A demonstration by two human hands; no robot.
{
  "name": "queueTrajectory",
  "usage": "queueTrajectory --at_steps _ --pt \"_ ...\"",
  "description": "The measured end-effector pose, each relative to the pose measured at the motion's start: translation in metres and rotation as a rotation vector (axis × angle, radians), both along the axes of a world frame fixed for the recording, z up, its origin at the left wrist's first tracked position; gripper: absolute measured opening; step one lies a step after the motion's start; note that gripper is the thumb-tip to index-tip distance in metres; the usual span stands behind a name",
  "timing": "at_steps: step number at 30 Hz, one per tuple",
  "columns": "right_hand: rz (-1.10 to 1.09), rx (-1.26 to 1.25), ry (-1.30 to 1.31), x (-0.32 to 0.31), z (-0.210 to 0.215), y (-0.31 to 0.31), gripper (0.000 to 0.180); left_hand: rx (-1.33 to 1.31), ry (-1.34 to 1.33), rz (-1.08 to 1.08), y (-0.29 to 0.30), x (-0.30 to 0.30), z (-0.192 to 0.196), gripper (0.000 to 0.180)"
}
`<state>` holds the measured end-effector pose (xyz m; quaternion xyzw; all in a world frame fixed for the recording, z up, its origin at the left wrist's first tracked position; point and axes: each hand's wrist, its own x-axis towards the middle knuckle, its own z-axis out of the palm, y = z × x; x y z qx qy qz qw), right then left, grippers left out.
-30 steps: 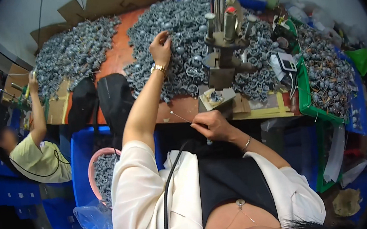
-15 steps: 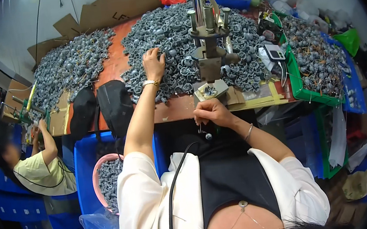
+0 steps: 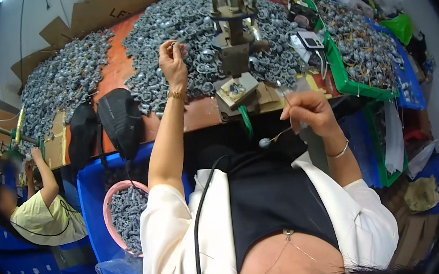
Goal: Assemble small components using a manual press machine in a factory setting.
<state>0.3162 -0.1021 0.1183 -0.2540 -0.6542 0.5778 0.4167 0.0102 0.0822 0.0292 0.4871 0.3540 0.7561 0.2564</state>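
My left hand (image 3: pixel 173 67) is raised over the big pile of grey plastic parts (image 3: pixel 192 27), its fingers pinched around a small grey part that they mostly hide. My right hand (image 3: pixel 310 112) is right of the press, in front of the table's edge. It pinches a thin wire, from which a grey ball (image 3: pixel 265 143) hangs out to the left, below the tabletop. Between my hands stands a metal bench press (image 3: pixel 236 55). A small light-coloured block (image 3: pixel 236 89) with a dark fitting in its middle sits under the press, with neither hand touching it.
A green tray (image 3: pixel 356 89) of wired grey balls stands at the right, beside a phone (image 3: pixel 310 40) with a cable. More balls are heaped at the far left, where a co-worker (image 3: pixel 45 209) sits. Below left, a pink basin (image 3: pixel 108 215) holds grey parts. A green loop (image 3: pixel 246 123) hangs under the press.
My left hand has closed and lifted from the pile with a part. My right hand has moved right, away from the press, carrying the wired ball. The view has shifted slightly.
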Motion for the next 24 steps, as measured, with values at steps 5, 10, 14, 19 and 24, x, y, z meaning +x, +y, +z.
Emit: queueTrajectory --at_steps 5,10,14,19,24 --pt "-0.069 0.015 -0.025 -0.005 -0.023 0.026 0.015 -0.378 -0.294 -0.396 -0.067 0.045 -0.016 0.024" --pt "-0.275 0.197 -0.142 -0.017 -0.061 0.057 0.01 -0.614 -0.52 -0.5 -0.097 0.057 -0.046 0.017" --pt "-0.311 0.487 -0.333 -0.023 -0.088 0.083 0.009 -0.679 -0.448 -0.526 -0.114 0.066 -0.028 0.024" --pt "-0.247 0.666 -0.343 -0.027 -0.094 0.091 0.011 -0.639 -0.441 -0.444 -0.122 0.083 -0.026 0.026" --pt "-0.172 0.705 -0.342 -0.031 -0.092 0.101 0.016 -0.558 -0.301 -0.382 -0.119 0.087 -0.015 0.025"
